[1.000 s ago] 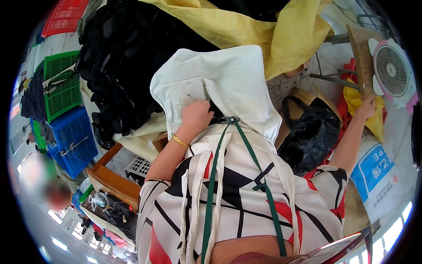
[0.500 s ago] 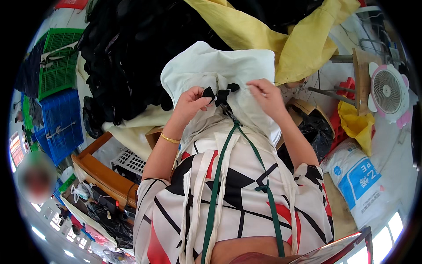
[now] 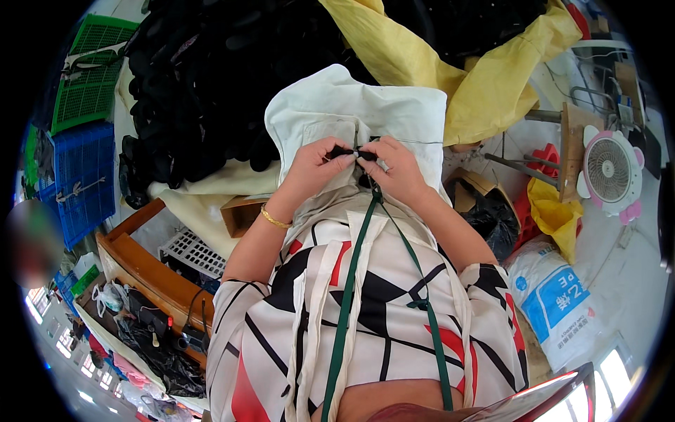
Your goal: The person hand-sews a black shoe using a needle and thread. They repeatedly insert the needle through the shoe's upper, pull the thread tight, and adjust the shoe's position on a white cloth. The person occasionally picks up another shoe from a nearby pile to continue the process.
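Observation:
My left hand point(image 3: 318, 167) and my right hand point(image 3: 395, 170) meet over my lap, fingertips close together. Between them is a small black fabric piece point(image 3: 340, 151), bow-like in shape; each hand pinches one side of it. The fingers cover much of it. Beneath lies a white cloth point(image 3: 404, 105) spread over my lap, with a greyish patch on it. A green cord point(image 3: 358, 257) runs down from around my neck to a dark item just below my hands, too covered to name. A gold bracelet circles my left wrist.
Beyond the cloth rises a large heap of black pieces point(image 3: 190, 91), beside yellow cloth point(image 3: 485, 84). At left stand blue crates point(image 3: 84, 183) and a wooden frame point(image 3: 151, 257). At right are a pink-white fan point(image 3: 610, 169), a black bag point(image 3: 492, 221) and a white sack point(image 3: 552, 302).
My right hand has come in from the right and now grips the black fabric piece beside my left hand. My left hand has shifted slightly right. The view has turned a little.

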`<state>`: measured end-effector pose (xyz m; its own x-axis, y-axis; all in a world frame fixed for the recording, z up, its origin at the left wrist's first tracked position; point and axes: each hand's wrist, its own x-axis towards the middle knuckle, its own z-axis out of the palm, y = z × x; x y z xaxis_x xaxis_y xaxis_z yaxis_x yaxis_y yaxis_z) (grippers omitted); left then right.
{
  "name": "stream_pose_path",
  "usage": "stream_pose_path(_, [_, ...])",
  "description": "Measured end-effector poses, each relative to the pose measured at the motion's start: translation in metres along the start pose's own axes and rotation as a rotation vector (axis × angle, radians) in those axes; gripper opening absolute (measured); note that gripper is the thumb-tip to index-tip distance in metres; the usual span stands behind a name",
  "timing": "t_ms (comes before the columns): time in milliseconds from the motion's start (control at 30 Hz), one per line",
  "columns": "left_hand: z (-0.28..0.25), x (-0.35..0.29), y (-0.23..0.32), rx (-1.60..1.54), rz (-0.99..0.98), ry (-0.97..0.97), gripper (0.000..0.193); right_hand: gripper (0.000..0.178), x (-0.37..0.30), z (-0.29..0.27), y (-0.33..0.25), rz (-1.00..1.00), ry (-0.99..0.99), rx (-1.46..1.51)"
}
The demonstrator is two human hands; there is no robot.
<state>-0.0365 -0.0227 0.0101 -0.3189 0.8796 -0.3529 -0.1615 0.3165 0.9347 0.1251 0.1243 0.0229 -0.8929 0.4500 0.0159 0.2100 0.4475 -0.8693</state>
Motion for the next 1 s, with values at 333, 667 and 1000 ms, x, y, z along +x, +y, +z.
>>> stream_pose_path(333, [0.008, -0.004, 0.015, 0.460, 0.284, 0.070, 0.014, 0.025, 0.008, 0.000, 0.023, 0.473, 0.146, 0.445])
stream_pose_path(667, [0.010, 0.000, 0.002, 0.269, 0.204, 0.345, 0.013, 0.041, -0.032, 0.000, -0.004, 0.502, -0.525, -0.432])
stream_pose_path(1000, [-0.002, -0.006, 0.017, 0.795, 0.711, 0.465, 0.027, 0.025, -0.041, -0.012, 0.000, 0.359, 0.102, 0.217])
